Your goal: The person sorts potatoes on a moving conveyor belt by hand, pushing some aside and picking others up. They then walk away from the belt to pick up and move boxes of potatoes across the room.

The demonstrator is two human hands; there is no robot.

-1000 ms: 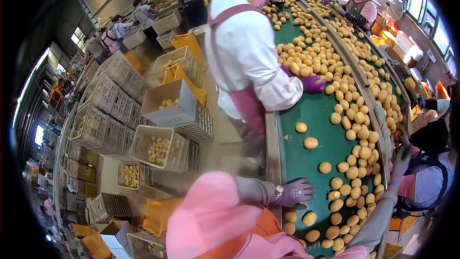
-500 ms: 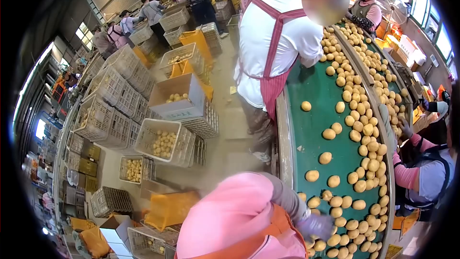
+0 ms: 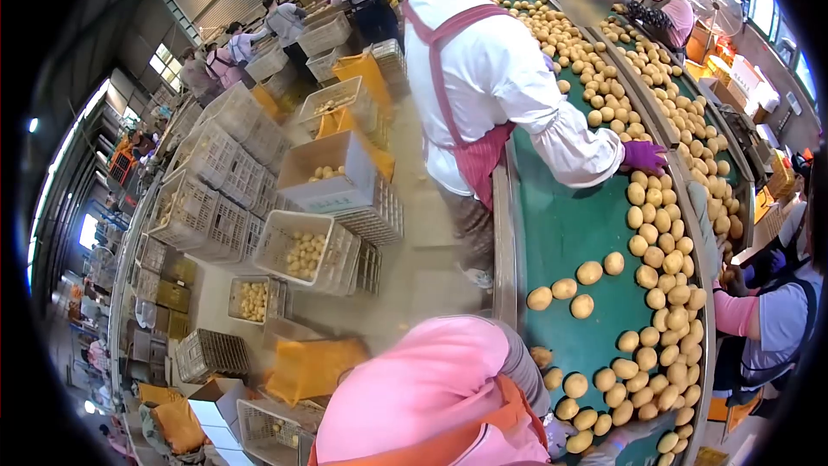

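My pink left sleeve (image 3: 414, 397) and orange apron fill the bottom of the view. My left hand (image 3: 557, 437) is only a pale sliver under the grey cuff at the lower edge, low among yellow potatoes (image 3: 604, 384) on the green conveyor belt (image 3: 561, 233). Its fingers are hidden. A strip of my grey right sleeve (image 3: 642, 427) crosses the belt's bottom end; the right hand itself is out of frame. Potatoes crowd the belt's right side, and three lie apart near the left rim (image 3: 562, 291).
A co-worker in a white top and pink apron (image 3: 492, 86) leans over the belt, a purple-gloved hand (image 3: 643, 156) on potatoes. Another person (image 3: 768, 319) works across the belt at right. Plastic crates (image 3: 302, 255) and a cardboard box (image 3: 328, 174) of potatoes stand on the floor at left.
My left hand has dropped from the belt's rim to the bottom edge of the view. The co-worker has reached a purple glove across to the potatoes, and the potatoes have travelled along the belt.
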